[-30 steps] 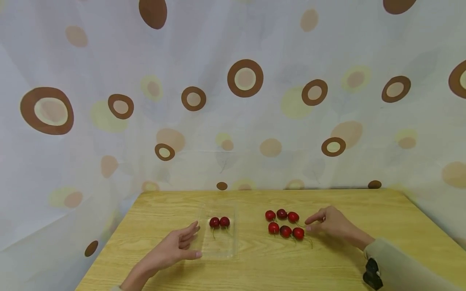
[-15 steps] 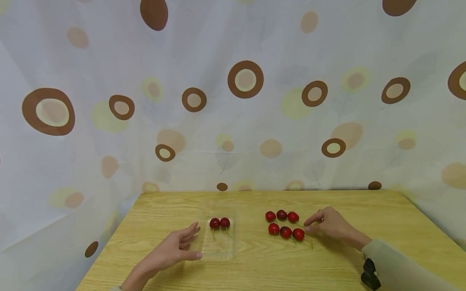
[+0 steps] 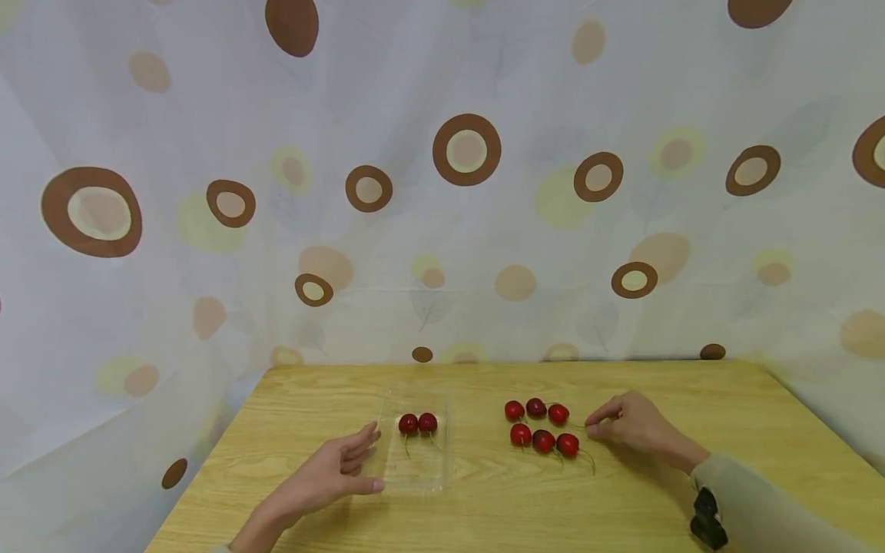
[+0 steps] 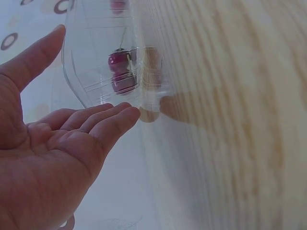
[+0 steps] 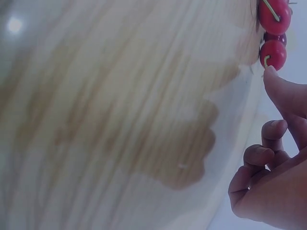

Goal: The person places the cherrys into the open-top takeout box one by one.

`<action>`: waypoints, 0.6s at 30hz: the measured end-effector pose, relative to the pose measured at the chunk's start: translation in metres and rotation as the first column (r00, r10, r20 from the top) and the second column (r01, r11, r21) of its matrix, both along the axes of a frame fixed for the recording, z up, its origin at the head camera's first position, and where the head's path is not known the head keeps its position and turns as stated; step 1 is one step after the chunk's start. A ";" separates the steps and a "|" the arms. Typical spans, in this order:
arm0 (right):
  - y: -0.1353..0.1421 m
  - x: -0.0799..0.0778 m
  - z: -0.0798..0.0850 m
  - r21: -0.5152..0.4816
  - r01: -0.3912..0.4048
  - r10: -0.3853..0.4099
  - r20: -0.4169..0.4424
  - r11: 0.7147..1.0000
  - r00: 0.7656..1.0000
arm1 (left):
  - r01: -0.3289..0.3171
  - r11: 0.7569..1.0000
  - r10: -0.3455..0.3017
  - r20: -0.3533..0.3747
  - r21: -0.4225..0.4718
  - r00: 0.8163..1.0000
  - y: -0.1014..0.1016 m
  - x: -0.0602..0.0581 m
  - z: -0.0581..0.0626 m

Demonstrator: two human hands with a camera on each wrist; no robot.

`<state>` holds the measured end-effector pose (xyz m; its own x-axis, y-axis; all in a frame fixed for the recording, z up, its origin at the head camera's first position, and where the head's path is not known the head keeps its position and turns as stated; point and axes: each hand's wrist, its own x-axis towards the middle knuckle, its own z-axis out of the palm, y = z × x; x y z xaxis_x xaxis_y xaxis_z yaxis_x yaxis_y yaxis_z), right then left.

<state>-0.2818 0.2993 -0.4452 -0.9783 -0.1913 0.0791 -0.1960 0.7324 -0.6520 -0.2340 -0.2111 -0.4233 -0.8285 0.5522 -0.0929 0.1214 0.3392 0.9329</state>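
Observation:
On the left, a clear plastic tray [image 3: 422, 482] holds two dark red cherries [image 3: 428, 422] with their stems on. My left hand [image 3: 321, 472] is beside the tray's left side, its fingers extended and fingertips right at the wall. In the left wrist view, the thumb stands apart from the fingers [image 4: 112, 127]. To the right lie several red cherries in two short rows. My right hand [image 3: 639, 426] pinches the stem end of the bright red cherry [image 3: 558, 415] at the right of the back row. In the right wrist view, the thumb [image 5: 283, 91] overlaps that cherry's stem.
Below the pinched cherry is the front row, with a red cherry [image 3: 568, 444] at its right end, its stem trailing toward the right hand. The wooden table [image 3: 484, 514] ends at a patterned curtain [image 3: 512, 322] behind. A dark device [image 3: 707, 518] is strapped at the right sleeve.
My right hand has shifted slightly right, and its thumb and index fingertip have come together at the cherry's stem. The left hand and tray stay as they were.

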 end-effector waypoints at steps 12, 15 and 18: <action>0.010 0.000 0.003 -0.004 0.066 -0.065 0.013 0.998 0.998 | 0.000 1.000 0.000 0.012 0.001 1.000 0.000 0.000 0.002; 0.010 0.001 0.005 -0.016 0.067 -0.067 0.013 0.998 0.998 | -0.001 1.000 0.001 0.017 0.003 1.000 0.000 0.000 0.002; 0.010 0.001 0.007 -0.025 0.068 -0.068 0.006 0.997 0.998 | 0.001 1.000 -0.001 0.023 0.009 1.000 0.001 0.000 0.002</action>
